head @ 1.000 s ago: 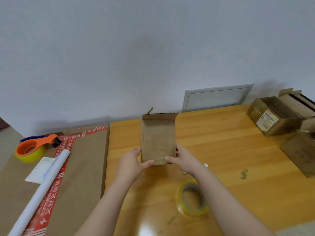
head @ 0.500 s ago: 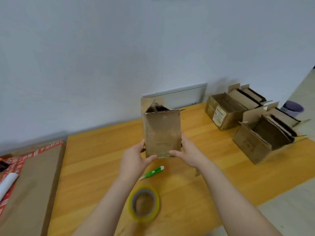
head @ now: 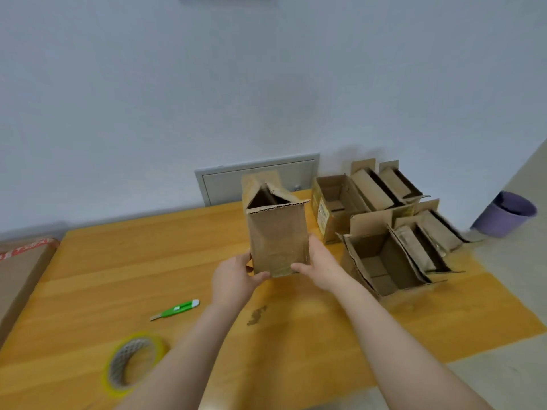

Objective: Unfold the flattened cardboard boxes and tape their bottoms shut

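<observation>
- Head view: the left hand (head: 233, 279) and the right hand (head: 321, 269) each clamp a lower corner of one cardboard box (head: 276, 238), with the thumbs pressed on its near face.
- The cardboard box stands upright between the two hands, its top end open and its flaps raised. Whether its base touches the table (head: 118, 261) cannot be told.
- A tape roll (head: 133, 363) lies on the table, nearer than the left hand, to its left and well apart from it.
- A green utility knife (head: 176, 309) lies between the tape roll and the left hand, touching neither.
- Several unfolded boxes (head: 381, 261) sit with their flaps open, just right of the right hand and beyond it.
- A purple bin (head: 504, 214) stands far right of the right hand, off the table.
</observation>
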